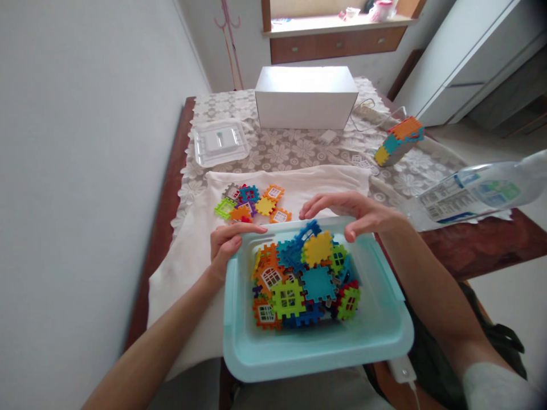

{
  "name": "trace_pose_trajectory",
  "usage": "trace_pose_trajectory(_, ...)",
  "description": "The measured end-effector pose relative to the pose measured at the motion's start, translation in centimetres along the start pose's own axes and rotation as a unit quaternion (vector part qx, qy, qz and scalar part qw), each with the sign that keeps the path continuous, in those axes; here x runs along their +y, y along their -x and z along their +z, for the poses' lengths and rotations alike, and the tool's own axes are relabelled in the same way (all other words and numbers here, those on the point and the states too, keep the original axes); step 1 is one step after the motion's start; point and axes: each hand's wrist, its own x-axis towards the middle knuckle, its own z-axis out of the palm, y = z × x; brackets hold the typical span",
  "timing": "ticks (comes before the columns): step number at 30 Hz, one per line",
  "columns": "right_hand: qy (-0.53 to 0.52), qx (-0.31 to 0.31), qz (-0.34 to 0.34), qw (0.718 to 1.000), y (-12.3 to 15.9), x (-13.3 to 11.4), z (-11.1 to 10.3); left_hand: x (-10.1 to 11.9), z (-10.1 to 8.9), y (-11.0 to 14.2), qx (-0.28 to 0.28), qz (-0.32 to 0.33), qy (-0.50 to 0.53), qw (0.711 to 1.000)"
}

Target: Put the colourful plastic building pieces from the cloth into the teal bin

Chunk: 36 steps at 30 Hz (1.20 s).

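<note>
A light blue plastic bin (pixel 376 336) sits at the table's near edge, holding several colourful interlocking building tiles (pixel 305 279). My left hand (pixel 228 242) grips the bin's far left corner, fingers curled over the rim. My right hand (pixel 352 210) rests over the far rim, fingers bent downward above the tiles. Beyond the bin, a small pile of loose tiles (pixel 252 204) lies on a white cloth (pixel 192 250).
A white box (pixel 305 97) stands at the back of the table, a clear lid (pixel 220 142) to its left. A built stack of tiles (pixel 399 139) lies at the right, near a plastic water bottle (pixel 474 191). A wall runs along the left.
</note>
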Motion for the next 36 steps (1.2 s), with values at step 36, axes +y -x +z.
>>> trace_pose_trajectory(36,0.429,0.06,0.035,0.9,-2.6,8.2,0.8,-0.3,-0.2,0.2,0.007,0.004,-0.021,1.0)
